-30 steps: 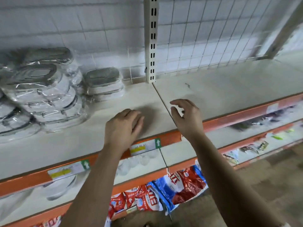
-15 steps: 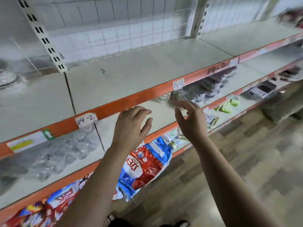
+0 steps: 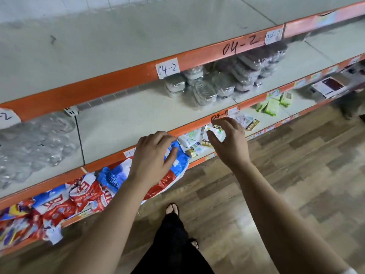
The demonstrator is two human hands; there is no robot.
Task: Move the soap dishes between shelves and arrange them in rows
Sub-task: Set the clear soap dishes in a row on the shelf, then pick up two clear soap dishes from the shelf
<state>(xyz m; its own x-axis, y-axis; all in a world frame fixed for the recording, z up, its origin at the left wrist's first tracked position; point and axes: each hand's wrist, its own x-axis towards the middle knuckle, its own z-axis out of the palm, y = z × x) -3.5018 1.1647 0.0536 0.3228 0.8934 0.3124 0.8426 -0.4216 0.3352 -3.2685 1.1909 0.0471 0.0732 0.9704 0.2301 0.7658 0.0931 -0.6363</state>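
Glossy plastic-wrapped soap dishes (image 3: 205, 92) — matt wood-grain floor (image 3: 296, 175).

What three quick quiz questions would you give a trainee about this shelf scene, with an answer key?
1. True or false: the left hand is holding a soap dish.
2. Where do the wrapped soap dishes lie? A: on the top shelf. B: on the middle shelf. C: on the floor.
3. What is handwritten on the white label up and to the left of the soap dishes?

Key: 1 false, the hand is empty. 2 B. 3 04-2.
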